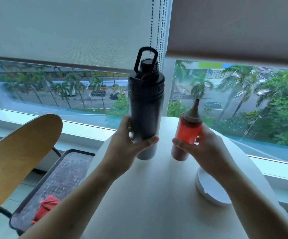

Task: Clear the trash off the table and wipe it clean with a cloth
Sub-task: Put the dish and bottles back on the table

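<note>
The left fingers (pixel 131 125) curl behind a dark flask (pixel 145 107), with the thumb laid across its front low down, so the left hand (pixel 124 144) grips it near the base. The flask stands upright with its bottom at or just above the counter (pixel 139 195) (contact cannot be told). The left forearm runs back toward the lower left edge, wrist nearly straight.

The right fingers (pixel 181 144) wrap round the lower body of a red sauce bottle (pixel 188 130), thumb on the near side; the right hand (pixel 207 149) holds it upright, its grey nozzle pointing up. The right forearm slants down to the lower right, passing over part of a white dish (pixel 210 188) that lies on the counter near its right edge.

The two bottles are side by side, apart, at the far part of the white round counter by the window (pixel 70 94). Left of the counter stands a chair (pixel 15 152) with a wooden back, and a red cloth (pixel 45 209) lies on its seat.
</note>
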Tool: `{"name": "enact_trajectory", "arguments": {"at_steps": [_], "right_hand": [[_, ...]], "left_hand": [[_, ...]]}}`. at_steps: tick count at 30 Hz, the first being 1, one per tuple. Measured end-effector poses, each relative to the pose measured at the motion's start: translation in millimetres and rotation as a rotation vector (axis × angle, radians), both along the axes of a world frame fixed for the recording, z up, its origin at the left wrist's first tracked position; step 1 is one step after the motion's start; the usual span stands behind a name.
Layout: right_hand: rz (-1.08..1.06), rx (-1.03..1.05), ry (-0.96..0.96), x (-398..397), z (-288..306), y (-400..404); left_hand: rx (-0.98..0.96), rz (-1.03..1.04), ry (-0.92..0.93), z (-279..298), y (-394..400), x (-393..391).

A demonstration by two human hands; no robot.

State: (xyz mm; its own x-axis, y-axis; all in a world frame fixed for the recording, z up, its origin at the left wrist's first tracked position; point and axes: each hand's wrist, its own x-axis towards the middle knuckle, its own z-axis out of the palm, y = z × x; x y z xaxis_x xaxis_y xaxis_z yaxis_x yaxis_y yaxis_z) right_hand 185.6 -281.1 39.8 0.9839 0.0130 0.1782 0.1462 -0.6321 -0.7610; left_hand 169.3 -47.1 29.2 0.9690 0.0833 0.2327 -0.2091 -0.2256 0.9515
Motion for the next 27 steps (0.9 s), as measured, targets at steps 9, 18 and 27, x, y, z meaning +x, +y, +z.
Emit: {"name": "enact_trajectory", "arguments": {"at_steps": [9, 18, 27], "right_hand": [[-0.044, 0.035, -0.032, 60, 11, 3], [-0.094, 0.038, -0.019, 102, 2, 12], [-0.106, 0.049, 0.02, 115, -7, 16]], "left_hand": [[0.03, -0.007, -0.052, 9, -5, 63], [0.033, -0.017, -0.06, -1, -13, 101], [0.02, -0.012, -0.069, -7, -17, 123]]}}
